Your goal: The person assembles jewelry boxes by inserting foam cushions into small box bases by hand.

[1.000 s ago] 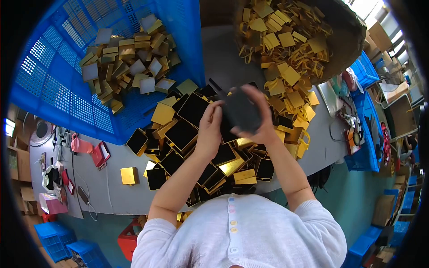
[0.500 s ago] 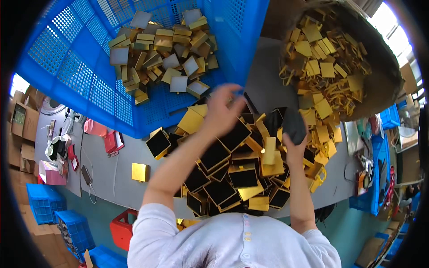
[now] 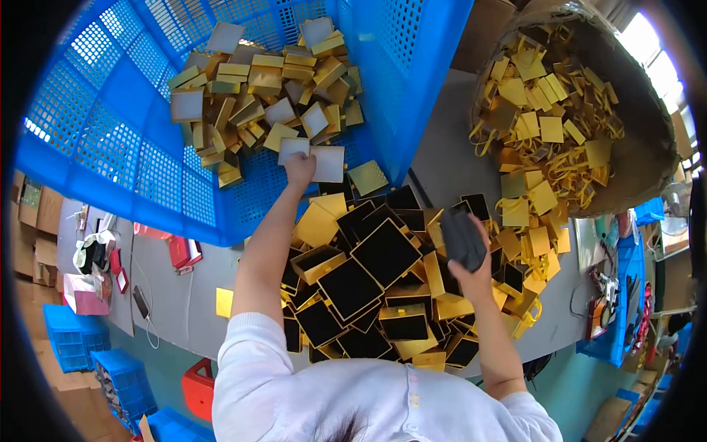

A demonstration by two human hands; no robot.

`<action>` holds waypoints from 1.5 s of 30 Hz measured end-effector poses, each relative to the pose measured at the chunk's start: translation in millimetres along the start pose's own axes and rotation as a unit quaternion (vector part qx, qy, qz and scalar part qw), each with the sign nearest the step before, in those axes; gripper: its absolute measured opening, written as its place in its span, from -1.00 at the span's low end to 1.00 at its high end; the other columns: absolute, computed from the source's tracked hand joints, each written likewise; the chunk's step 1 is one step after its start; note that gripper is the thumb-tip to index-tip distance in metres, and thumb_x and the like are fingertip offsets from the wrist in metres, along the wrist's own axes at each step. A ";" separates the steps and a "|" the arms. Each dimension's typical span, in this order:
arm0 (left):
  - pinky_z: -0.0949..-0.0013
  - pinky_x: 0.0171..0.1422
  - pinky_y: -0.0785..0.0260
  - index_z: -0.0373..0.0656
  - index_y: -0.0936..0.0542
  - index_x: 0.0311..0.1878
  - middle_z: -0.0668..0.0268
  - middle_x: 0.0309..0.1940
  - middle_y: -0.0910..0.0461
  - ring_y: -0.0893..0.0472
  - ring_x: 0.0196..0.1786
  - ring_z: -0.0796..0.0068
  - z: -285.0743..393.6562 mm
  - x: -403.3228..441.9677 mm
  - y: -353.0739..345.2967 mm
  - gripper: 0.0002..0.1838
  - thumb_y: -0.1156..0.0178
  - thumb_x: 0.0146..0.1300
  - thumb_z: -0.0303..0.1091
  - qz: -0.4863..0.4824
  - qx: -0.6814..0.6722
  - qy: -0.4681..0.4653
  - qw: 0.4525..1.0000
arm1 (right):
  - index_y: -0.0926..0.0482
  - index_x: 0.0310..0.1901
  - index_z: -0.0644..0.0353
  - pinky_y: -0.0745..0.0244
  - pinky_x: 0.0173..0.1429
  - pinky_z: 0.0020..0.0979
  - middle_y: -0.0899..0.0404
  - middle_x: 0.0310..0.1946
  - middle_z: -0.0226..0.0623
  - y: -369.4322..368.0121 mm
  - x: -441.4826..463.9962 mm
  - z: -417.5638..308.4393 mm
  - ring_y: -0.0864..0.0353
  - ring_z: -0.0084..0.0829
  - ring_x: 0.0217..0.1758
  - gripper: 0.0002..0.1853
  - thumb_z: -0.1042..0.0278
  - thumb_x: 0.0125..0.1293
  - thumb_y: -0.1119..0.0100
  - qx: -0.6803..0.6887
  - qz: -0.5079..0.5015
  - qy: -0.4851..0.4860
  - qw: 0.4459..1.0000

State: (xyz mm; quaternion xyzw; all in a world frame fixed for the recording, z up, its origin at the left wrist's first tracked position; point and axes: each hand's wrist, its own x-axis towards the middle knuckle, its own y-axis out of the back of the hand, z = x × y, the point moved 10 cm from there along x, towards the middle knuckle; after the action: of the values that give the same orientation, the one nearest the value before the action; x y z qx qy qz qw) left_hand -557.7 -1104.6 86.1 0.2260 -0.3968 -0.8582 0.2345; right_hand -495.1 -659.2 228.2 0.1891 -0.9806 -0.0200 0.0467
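Note:
My left hand (image 3: 300, 171) reaches into the near part of the blue basket (image 3: 434, 44), its fingers closed at the edge of a white-faced box (image 3: 328, 163). Beside it lies another white-faced box (image 3: 294, 149), part of a heap of gold boxes (image 3: 265, 79). My right hand (image 3: 475, 276) is wrapped round a stack of dark grey pads (image 3: 462, 239), held above the table. Below and between my arms spreads a pile of gold boxes with black insides or faces (image 3: 387, 254).
At the right a large carton (image 3: 648, 147) lies tipped, with gold boxes and yellow ribbon loops (image 3: 549, 132) spilling onto the grey table (image 3: 191, 295). Red boxes (image 3: 180, 252) and a cable lie at the left. A red stool (image 3: 197, 389) and blue crates (image 3: 74, 335) stand below.
My left hand has moved from over the pile, up and left into the basket, and closed on a white-faced box. My right hand, with the dark pads, has come slightly lower and left.

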 end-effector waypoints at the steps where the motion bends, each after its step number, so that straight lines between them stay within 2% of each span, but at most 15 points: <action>1: 0.13 0.18 -0.35 -0.30 -0.54 -0.03 -0.18 0.07 -0.48 -0.49 0.13 -0.05 11.6 -15.3 17.2 -0.60 -0.13 0.12 -0.23 0.016 -0.075 0.015 0.997 | -0.19 0.36 0.06 -0.21 0.34 -0.36 -0.29 0.23 -0.25 1.6 4.5 -8.3 -0.33 -0.33 0.29 -0.10 0.55 -0.11 -0.33 -0.021 0.013 0.021 0.999; 3: 0.16 0.14 -0.37 -0.32 -0.47 0.07 -0.18 0.03 -0.50 -0.52 0.08 -0.03 39.2 -49.7 44.5 -0.61 -0.09 0.15 -0.41 0.154 -0.224 -0.113 0.956 | -0.21 0.35 0.03 -0.24 0.31 -0.35 -0.30 0.21 -0.25 -5.0 17.3 -24.0 -0.36 -0.30 0.27 -0.10 0.54 -0.11 -0.36 -0.034 0.020 0.047 0.998; 5: 0.20 0.13 -0.37 -0.28 -0.39 0.20 -0.11 0.02 -0.52 -0.53 0.07 0.00 98.9 -122.3 72.1 -0.57 -0.01 0.25 -0.42 0.181 -0.161 -0.213 0.947 | -0.27 0.32 0.00 -0.29 0.28 -0.26 -0.32 0.15 -0.20 -22.1 19.6 -74.0 -0.38 -0.18 0.20 -0.08 0.52 -0.19 -0.43 -0.225 0.039 0.212 0.950; 7: 0.22 0.15 -0.35 -0.24 -0.37 0.23 -0.04 -0.01 -0.54 -0.54 0.08 0.05 140.6 -173.9 67.2 -0.61 0.07 0.36 -0.41 0.057 -0.208 -0.208 0.954 | -0.30 0.30 0.01 -0.29 0.27 -0.21 -0.32 0.13 -0.17 -46.6 21.5 -103.3 -0.37 -0.13 0.19 -0.08 0.53 -0.23 -0.44 -0.281 0.031 0.249 0.926; 13: 0.30 0.29 -0.23 -0.23 -0.37 0.25 0.01 0.07 -0.49 -0.49 0.15 0.17 199.6 -262.5 63.9 -0.60 0.21 0.50 -0.23 -0.019 -0.370 -0.257 0.892 | -0.36 0.26 -0.05 -0.24 0.28 -0.08 -0.30 0.13 -0.12 -91.4 10.0 -133.2 -0.29 0.01 0.20 -0.02 0.44 -0.39 -0.54 -0.432 -0.036 0.328 0.839; 20: 0.41 0.32 -0.14 -0.21 -0.33 0.32 0.20 0.04 -0.49 -0.44 0.13 0.39 205.9 -290.8 57.7 -0.45 0.28 0.52 0.01 -0.052 -0.500 -0.201 0.841 | -0.31 0.28 0.09 -0.30 0.27 -0.10 -0.35 0.12 -0.09 -78.6 -13.4 -138.7 -0.40 -0.03 0.18 -0.12 0.16 -0.15 -0.49 -0.375 -0.156 0.394 0.825; 22: 0.46 0.26 -0.19 -0.19 -0.43 0.24 0.25 -0.01 -0.50 -0.43 0.07 0.51 208.3 -290.7 41.0 -0.51 0.17 0.50 -0.03 -0.106 -0.569 -0.183 0.795 | -0.30 0.26 0.18 -0.29 0.29 -0.13 -0.37 0.14 -0.11 -37.5 -0.9 -132.0 -0.42 -0.13 0.18 -0.25 -0.01 0.11 -0.34 0.096 -0.071 0.293 0.949; 23: 0.48 0.22 -0.21 -0.18 -0.49 0.18 0.26 -0.03 -0.51 -0.44 0.05 0.53 209.3 -292.9 37.4 -0.58 0.10 0.49 -0.09 -0.110 -0.530 -0.189 0.820 | -0.29 0.25 0.25 -0.27 0.32 -0.12 -0.38 0.14 -0.12 -32.8 7.8 -129.6 -0.41 -0.17 0.19 -0.28 -0.21 0.29 -0.04 0.209 -0.069 0.252 0.943; 26: 0.50 0.15 -0.29 -0.16 -0.63 -0.02 0.26 -0.02 -0.54 -0.49 0.04 0.52 208.6 -294.1 32.7 -0.74 -0.07 0.41 -0.25 -0.124 -0.553 -0.141 0.812 | -0.29 0.25 0.24 -0.27 0.31 -0.11 -0.39 0.13 -0.09 -24.7 20.3 -106.6 -0.42 -0.11 0.18 -0.28 -0.26 0.32 0.12 0.451 -0.049 0.136 0.881; 28: 0.47 0.18 -0.31 -0.17 -0.65 -0.07 0.25 0.02 -0.55 -0.50 0.10 0.47 212.1 -294.8 40.4 -0.80 -0.12 0.35 -0.35 -0.128 -0.640 -0.175 0.737 | -0.29 0.25 0.23 -0.29 0.29 -0.11 -0.38 0.13 -0.08 -27.2 22.8 -105.4 -0.41 -0.09 0.17 -0.27 -0.29 0.32 0.19 0.431 -0.034 0.134 0.892; 34: 0.43 0.22 -0.30 -0.22 -0.67 -0.15 0.24 0.09 -0.53 -0.48 0.16 0.43 210.5 -300.0 64.8 -0.82 -0.19 0.19 -0.56 -0.015 -0.570 -0.254 0.781 | -0.27 0.28 0.25 -0.30 0.30 -0.11 -0.44 0.09 -0.08 -20.0 38.9 -75.2 -0.44 -0.10 0.16 -0.30 -0.22 0.36 0.18 0.479 0.060 0.064 0.873; 38: 0.43 0.22 -0.30 -0.22 -0.66 -0.12 0.23 0.08 -0.54 -0.50 0.14 0.43 195.7 -289.8 48.6 -0.80 -0.18 0.18 -0.56 -0.049 -0.591 -0.224 0.773 | -0.26 0.28 0.23 -0.33 0.29 -0.24 -0.44 0.08 -0.15 -17.0 41.9 -84.9 -0.46 -0.27 0.19 -0.48 0.25 0.35 -0.10 0.269 0.118 0.132 0.947; 40: 0.45 0.19 -0.30 -0.20 -0.67 -0.10 0.23 0.01 -0.56 -0.52 0.07 0.43 195.3 -295.7 46.8 -0.77 -0.17 0.17 -0.56 -0.059 -0.655 -0.193 0.729 | -0.25 0.29 0.19 -0.36 0.25 -0.28 -0.43 0.09 -0.18 -15.6 36.3 -106.0 -0.46 -0.26 0.17 -0.40 0.43 0.23 -0.24 -0.036 0.179 0.224 0.957; 42: 0.45 0.18 -0.29 -0.18 -0.67 -0.07 0.23 -0.02 -0.57 -0.53 0.02 0.43 193.7 -295.3 51.1 -0.77 -0.20 0.20 -0.50 -0.006 -0.600 -0.180 0.779 | -0.25 0.28 0.18 -0.36 0.23 -0.31 -0.41 0.11 -0.19 -21.0 39.2 -107.4 -0.46 -0.24 0.16 -0.36 0.45 0.18 -0.28 0.018 0.150 0.169 0.974; 45: 0.45 0.16 -0.30 -0.19 -0.68 -0.07 0.24 -0.13 -0.58 -0.53 0.01 0.44 205.1 -302.2 58.2 -0.79 -0.25 0.22 -0.42 0.035 -0.469 -0.269 0.840 | -0.27 0.27 0.19 -0.41 0.18 -0.35 -0.43 0.12 -0.15 -19.1 37.5 -128.1 -0.49 -0.29 0.14 -0.42 0.40 0.23 -0.24 -0.155 0.182 0.264 0.934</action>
State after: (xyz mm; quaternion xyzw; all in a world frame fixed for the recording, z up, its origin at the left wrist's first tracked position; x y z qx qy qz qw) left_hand -424.3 -844.2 312.4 -0.1651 -0.0023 -0.9600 0.2262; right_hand -510.0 -693.7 357.8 -0.0035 -0.9352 -0.1123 0.3357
